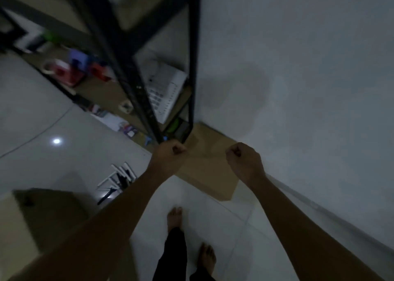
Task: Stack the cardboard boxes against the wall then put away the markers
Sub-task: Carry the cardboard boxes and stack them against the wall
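Observation:
A brown cardboard box [207,163] lies flat on the floor against the white wall [309,88], beside the shelf's foot. My left hand [168,159] hovers over its left edge, curled into a fist with nothing in it. My right hand [245,163] is above its right edge, also a closed, empty fist. A second cardboard box [49,212] stands at the lower left on the floor. Several white and black markers [118,179] lie scattered on the tiles between the two boxes.
A black metal shelf rack [136,73] rises at the upper left, holding red and blue items, a white device and small clutter. My bare feet [174,217] stand on the white tiled floor below the box.

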